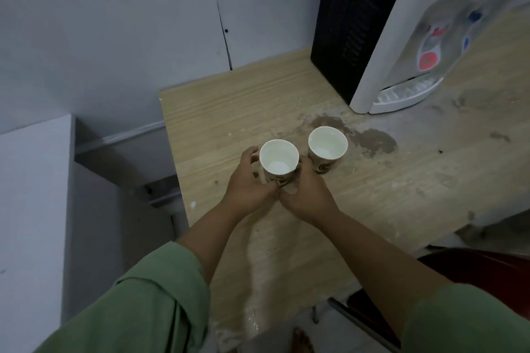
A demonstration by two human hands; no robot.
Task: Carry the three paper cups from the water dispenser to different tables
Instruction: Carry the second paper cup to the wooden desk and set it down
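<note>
Two white paper cups with dark printed bands are in view on the wooden table (218, 112). The left cup (278, 159) is gripped low on its sides by both hands: my left hand (248, 180) wraps its left side and my right hand (305, 195) its right side. Whether its base touches the table is hidden by my fingers. The right cup (327, 147) stands upright on the table, just right of my right hand's fingers. Both cups look empty inside. The white water dispenser (424, 46) with red and blue taps stands at the back right. A third cup is not visible.
Wet patches (370, 139) spread over the tabletop between the cups and the dispenser's drip tray (404, 93). A grey wall panel is behind the table, with a white cabinet (31, 203) to the left. A red seat (481, 269) is at the lower right, with a bare foot (302, 341) below.
</note>
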